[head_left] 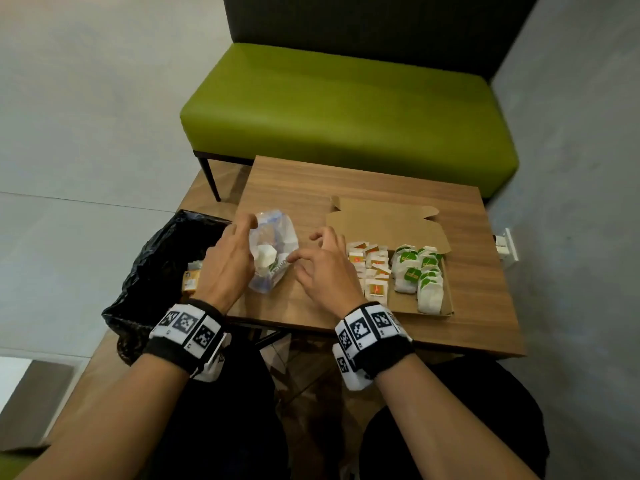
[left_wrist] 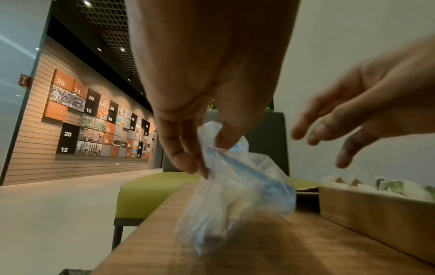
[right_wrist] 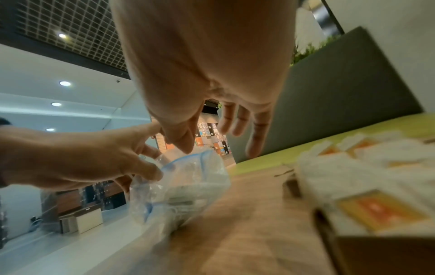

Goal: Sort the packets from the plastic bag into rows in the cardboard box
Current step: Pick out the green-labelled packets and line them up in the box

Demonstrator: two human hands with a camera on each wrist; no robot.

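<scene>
I read the current step as retrieval: one more item is to come out of the bag (head_left: 273, 251) before placement in the box (head_left: 424, 308). The bag lies on the table (head_left: 346, 181), at 9 o'clock from the box and near it but not touching. My left hand (head_left: 227, 263) pinches the bag's upper film between thumb and fingers; the left wrist view shows this grip clearly and the bag hanging from it toward the tabletop. My right hand (head_left: 322, 268) is between bag and box, fingers spread and relaxed, holding nothing; its fingertips are just beside the bag's mouth, and I cannot tell whether they touch the film. At least one white packet (head_left: 266, 256) is visible through the plastic; the count of what remains inside is not readable. In the box, orange-label packets (head_left: 372, 268) fill the 9 o'clock side and green-label packets (head_left: 420, 271) the 3 o'clock side, in rough rows; bare cardboard shows at the 6 o'clock edge. A black bin liner (head_left: 156, 271) sits off the table at 9 o'clock. The next move, in my judgement, calls for the left hand to hold the mouth open while the right hand enters, pinches the packet, identifies its label and carries it toward 3 o'clock to the matching row. The film is limp and may collapse around the fingers.
</scene>
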